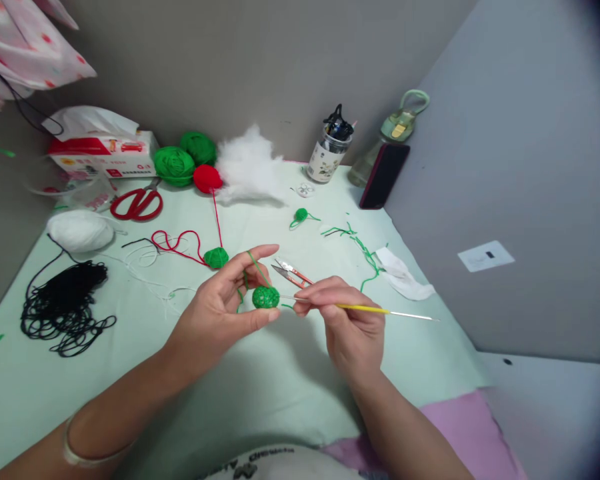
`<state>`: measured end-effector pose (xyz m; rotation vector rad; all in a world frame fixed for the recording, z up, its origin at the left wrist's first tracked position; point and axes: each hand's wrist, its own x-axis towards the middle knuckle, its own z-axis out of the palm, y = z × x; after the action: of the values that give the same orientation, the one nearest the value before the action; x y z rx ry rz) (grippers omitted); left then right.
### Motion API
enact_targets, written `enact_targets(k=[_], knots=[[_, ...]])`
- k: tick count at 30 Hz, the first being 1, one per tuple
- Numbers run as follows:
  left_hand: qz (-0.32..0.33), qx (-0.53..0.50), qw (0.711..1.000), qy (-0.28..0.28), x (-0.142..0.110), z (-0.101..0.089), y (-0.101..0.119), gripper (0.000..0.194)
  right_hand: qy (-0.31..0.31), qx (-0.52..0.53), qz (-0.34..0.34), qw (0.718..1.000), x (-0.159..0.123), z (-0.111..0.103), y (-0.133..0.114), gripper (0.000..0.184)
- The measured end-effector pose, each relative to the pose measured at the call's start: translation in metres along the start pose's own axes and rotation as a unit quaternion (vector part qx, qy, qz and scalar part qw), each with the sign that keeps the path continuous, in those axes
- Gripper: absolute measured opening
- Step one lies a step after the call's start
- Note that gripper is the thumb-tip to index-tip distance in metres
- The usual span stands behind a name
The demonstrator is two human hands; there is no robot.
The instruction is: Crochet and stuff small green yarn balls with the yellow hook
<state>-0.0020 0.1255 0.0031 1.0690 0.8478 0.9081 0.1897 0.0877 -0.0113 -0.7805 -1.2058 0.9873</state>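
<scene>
**Piece [265, 297] and hook [365, 308]: 1 in each hand**

Left hand [215, 310]: piece pinched between thumb and fingers. Piece is green, rounded, stitched; held up over the near-middle part of the table [205, 407]. 1 green strand rises from it to the raised index finger.

Right hand [353, 327]: fingers closed round the hook's yellow grip, pen fashion. Hook lies nearly level, its left end at the piece's right edge; cannot tell whether it is through a stitch. The other metal end sticks out to the right.

Just beyond the right fingertips: snips [290, 271], flat on the table. Beyond the left hand: green bundle [216, 257], with red yarn running to it from the red ball [207, 179].

Back of table, left to right: tissue box [110, 160], 2 green balls [174, 166], stuffing [250, 167], jar [326, 157] of pens, bottle [365, 163]. Phone [385, 177] leans, tilted, in front of the bottle.

Left side: red-handled scissors [137, 203], white ball [80, 231], black yarn [65, 300] in a loose heap. Right side: green scraps [365, 253] near a crumpled tissue [407, 277].
</scene>
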Motion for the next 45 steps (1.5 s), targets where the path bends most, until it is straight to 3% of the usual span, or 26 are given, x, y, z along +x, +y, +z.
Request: enact_targets(k=[4,18,26,31,36,41,45], knots=[[-0.006,0.003,1.000,0.017,0.001,0.000,-0.001,0.065,0.014,0.021,0.027,0.999,0.001,0.001,-0.001,0.015],[-0.086,-0.093,0.989,-0.072,0.002,-0.002,0.007,0.042,0.012,0.044,0.026,0.999,0.006,-0.001,-0.003,0.011],[-0.022,-0.074,0.997,-0.010,0.000,0.005,-0.002,0.053,0.038,0.110,0.103,0.988,0.007,0.005,0.002,0.009],[-0.019,-0.056,0.998,0.011,-0.002,0.006,-0.005,0.053,0.058,0.135,0.152,0.977,0.004,0.010,0.007,0.010],[-0.038,-0.065,0.997,0.016,-0.005,0.011,-0.006,0.053,0.065,0.101,0.087,0.989,0.000,0.013,0.008,0.009],[-0.041,-0.056,0.997,0.026,-0.008,0.015,-0.006,0.052,0.075,-0.032,-0.030,0.996,-0.005,0.015,0.006,0.010],[-0.041,-0.058,0.997,0.025,-0.009,0.016,-0.003,0.054,0.073,-0.076,-0.056,0.993,-0.006,0.016,0.006,0.011]])
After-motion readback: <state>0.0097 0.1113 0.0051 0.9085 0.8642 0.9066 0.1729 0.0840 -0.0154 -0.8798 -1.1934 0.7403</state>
